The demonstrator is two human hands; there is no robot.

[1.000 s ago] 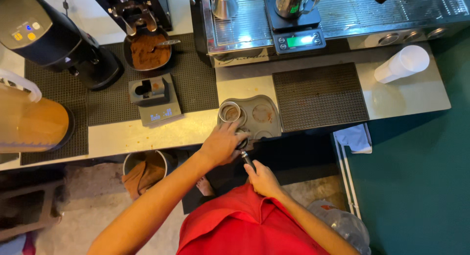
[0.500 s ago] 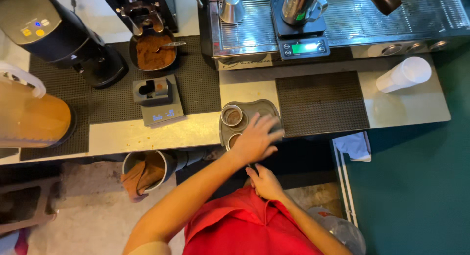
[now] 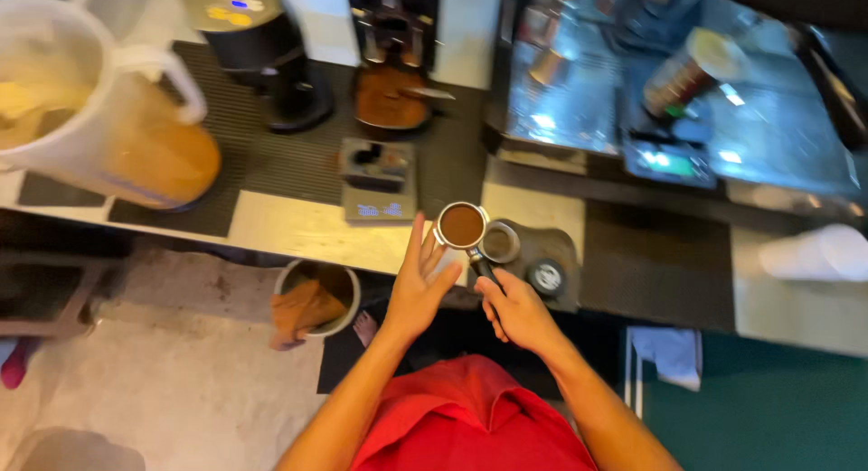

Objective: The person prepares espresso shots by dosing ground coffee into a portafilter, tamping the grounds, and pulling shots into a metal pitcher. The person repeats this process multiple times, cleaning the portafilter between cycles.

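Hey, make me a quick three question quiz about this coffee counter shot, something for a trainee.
1. Which hand grips the portafilter handle?
2. True or false: the portafilter basket holds brown coffee grounds.
3. The left hand is: A) flat and open beside the basket, B) gripping the white jug, C) resting on the small scale.

Key: 1. The right hand. 2. True. 3. A.

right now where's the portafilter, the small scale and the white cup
portafilter [image 3: 462, 225], head view, on the brown coffee grounds in its basket
small scale [image 3: 379, 179], head view, on its grey top plate
white cup [image 3: 818, 253], head view, on the side of the cup lying down
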